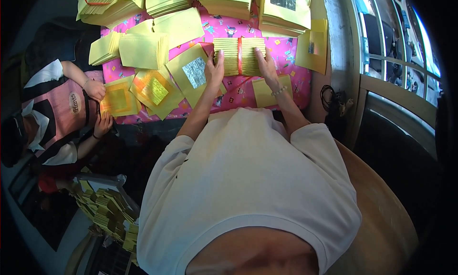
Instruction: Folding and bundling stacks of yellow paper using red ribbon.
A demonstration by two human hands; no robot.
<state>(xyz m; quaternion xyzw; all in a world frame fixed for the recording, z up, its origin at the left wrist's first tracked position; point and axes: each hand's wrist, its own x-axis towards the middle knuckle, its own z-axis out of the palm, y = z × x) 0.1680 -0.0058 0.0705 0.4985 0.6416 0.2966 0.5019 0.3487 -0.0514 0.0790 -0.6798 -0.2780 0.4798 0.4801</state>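
Fingers [220, 58] of our left hand [214, 73] and right hand [268, 71] hold the banded yellow bundle [229, 61] between them, over the pink counter [238, 91]; tall paper stacks [224, 4] stand beyond, loose sheets [183, 63] lie left.

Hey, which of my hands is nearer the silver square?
Left. Your left hand is just right of the silver square, at the bundle's left end. Your right hand is farther right, at the other end.

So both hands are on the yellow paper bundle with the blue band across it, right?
Not quite: the band is red, not blue, as the head view shows. The left hand and right hand are on the yellow paper bundle.
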